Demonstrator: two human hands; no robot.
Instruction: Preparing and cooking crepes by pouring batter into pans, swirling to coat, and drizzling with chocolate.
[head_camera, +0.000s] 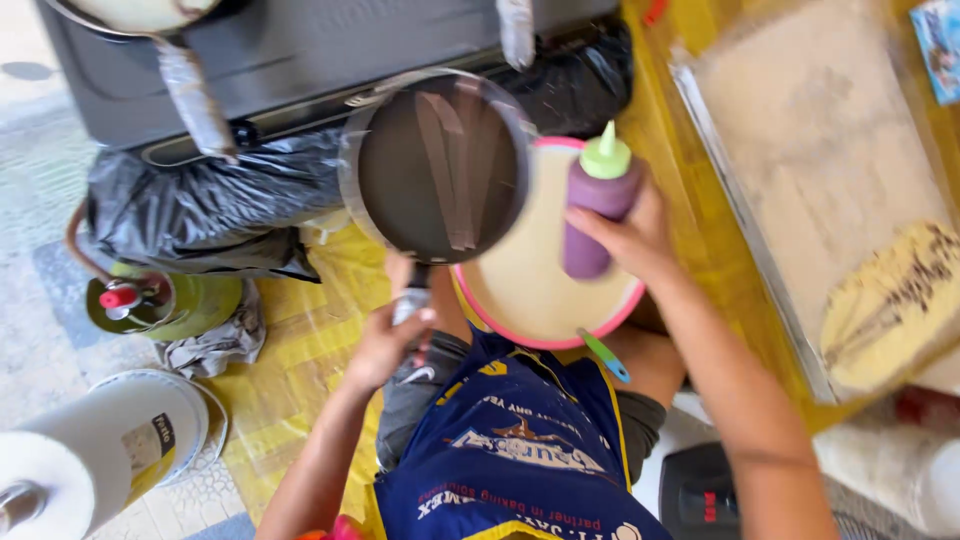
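Your left hand (385, 345) grips the pan (437, 165); your right hand (632, 240) holds the bottle (592, 205) over the batter-filled bowl (628, 305), tray (745, 235) at right.

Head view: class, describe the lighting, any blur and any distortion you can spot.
Head view: bright daylight, washing out the tiled floor at left; the pan in the left hand is smeared by motion blur; the squeeze bottle in the right hand is fairly sharp; the tray edge bows, a wide-lens distortion.
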